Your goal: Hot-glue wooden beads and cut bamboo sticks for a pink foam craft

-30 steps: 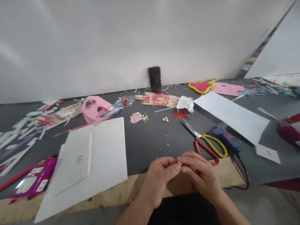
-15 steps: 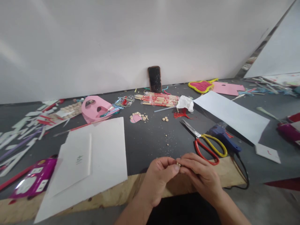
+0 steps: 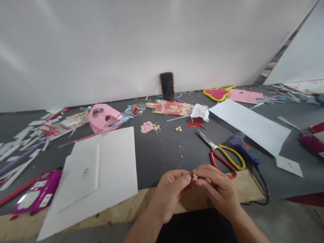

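Observation:
Over the table's near wooden edge, my left hand [image 3: 170, 194] and my right hand [image 3: 219, 190] meet fingertip to fingertip. Between them they pinch a tiny cluster of pale wooden beads [image 3: 194, 177]. Both hands have their fingers curled closed around it. More loose beads [image 3: 181, 151] lie scattered on the dark table just beyond the hands, and a little heap of beads [image 3: 151, 126] sits by a pink scrap farther back.
Red-and-yellow scissors [image 3: 222, 156] and a blue glue gun [image 3: 242, 148] lie right of the hands. White sheets [image 3: 101, 172] lie left, a long white sheet [image 3: 250, 125] right. A phone [image 3: 167, 85] leans on the wall; sticks [image 3: 172, 107], pink foam [image 3: 103, 116] and paper strips [image 3: 20, 148] surround.
The hands have shifted very slightly; the bead cluster now shows a bit more clearly between the fingertips.

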Demonstrator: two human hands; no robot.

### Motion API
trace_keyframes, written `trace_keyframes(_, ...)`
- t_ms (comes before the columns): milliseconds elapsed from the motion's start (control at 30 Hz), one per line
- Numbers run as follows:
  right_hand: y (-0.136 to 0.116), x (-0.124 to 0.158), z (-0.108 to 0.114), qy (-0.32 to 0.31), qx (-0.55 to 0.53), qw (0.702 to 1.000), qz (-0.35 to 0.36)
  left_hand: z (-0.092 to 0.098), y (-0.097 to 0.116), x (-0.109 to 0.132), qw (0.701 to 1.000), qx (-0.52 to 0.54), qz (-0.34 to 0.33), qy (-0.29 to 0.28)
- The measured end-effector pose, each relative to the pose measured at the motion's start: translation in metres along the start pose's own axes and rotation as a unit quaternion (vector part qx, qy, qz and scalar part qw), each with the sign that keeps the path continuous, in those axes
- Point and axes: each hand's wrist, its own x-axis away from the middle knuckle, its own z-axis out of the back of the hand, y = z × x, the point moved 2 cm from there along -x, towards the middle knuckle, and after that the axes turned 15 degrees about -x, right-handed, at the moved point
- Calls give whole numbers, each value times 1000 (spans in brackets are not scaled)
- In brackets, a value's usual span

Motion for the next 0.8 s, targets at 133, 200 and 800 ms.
trace_keyframes(133,2,1,-1,5,-27,1000,-3,-2,3,1,1000,14,8,-5)
trace_keyframes(200,3,1,-2,3,-30,1000,-3,-3,4,1,1000,15,8,-6)
trace_keyframes(800,24,-12,11,-36,268,962,22,37,40,8,844,-482,-135,191)
